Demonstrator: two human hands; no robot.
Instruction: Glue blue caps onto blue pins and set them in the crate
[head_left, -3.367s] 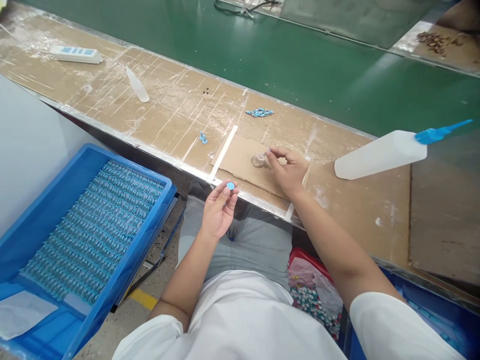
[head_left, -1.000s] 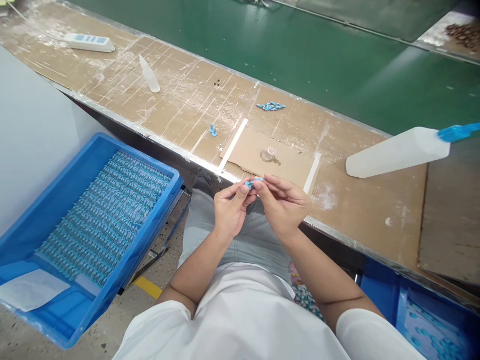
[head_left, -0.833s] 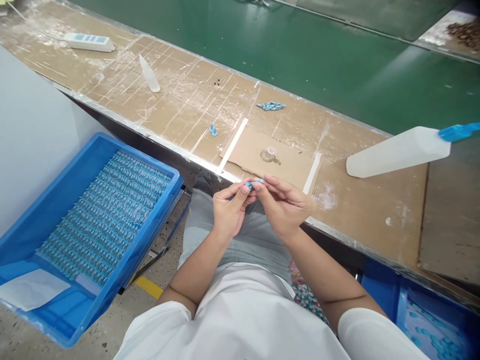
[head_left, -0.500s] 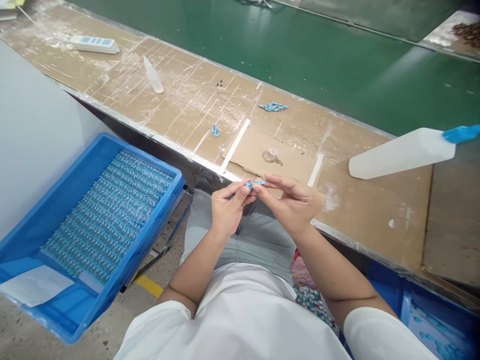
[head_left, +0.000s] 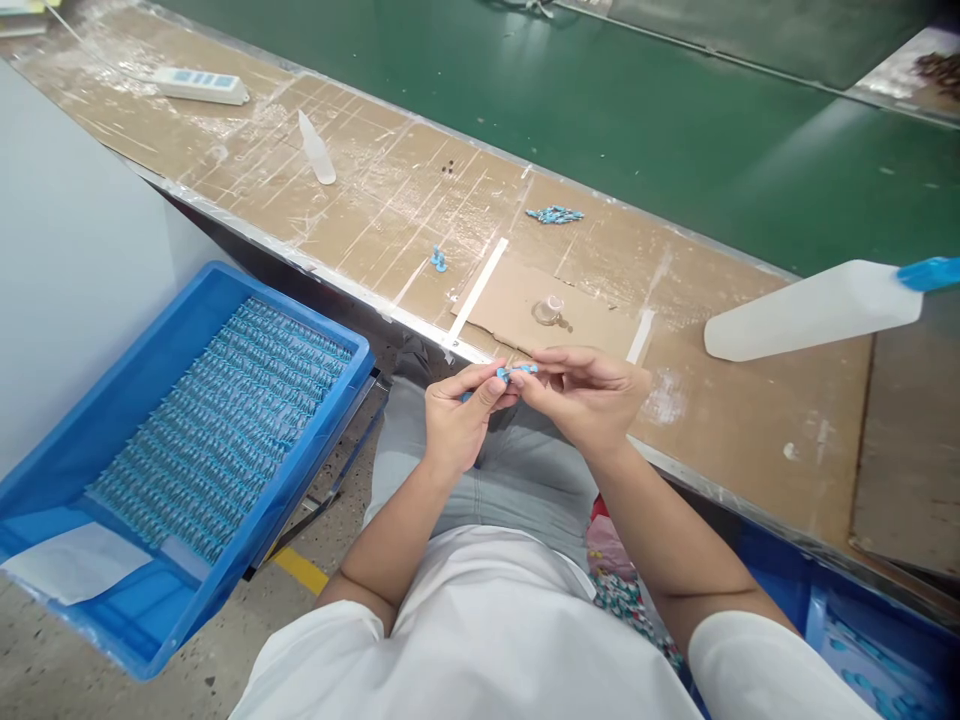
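Observation:
My left hand point(head_left: 459, 420) and my right hand point(head_left: 589, 395) meet over my lap at the near edge of the cardboard-covered bench point(head_left: 375, 215). Both pinch one small blue plastic part point(head_left: 511, 373) between their fingertips. Just beyond them, a small clear ring-like piece point(head_left: 549, 311) lies on a taped cardboard patch. A pair of blue parts point(head_left: 439, 261) and a small heap of blue parts point(head_left: 555, 214) sit farther back on the bench.
A blue tray point(head_left: 300, 460) filled with rows of blue parts stands at my left. A white squeeze bottle point(head_left: 814, 310) with a blue nozzle lies at the right. A power strip point(head_left: 201, 85) and a white bottle tip point(head_left: 316, 148) lie far left. A green conveyor belt point(head_left: 637, 110) runs behind.
Earlier my right hand was on the clear piece and my left held a blue disc alone. Both hands have since come together on the blue part. The view drifted slightly.

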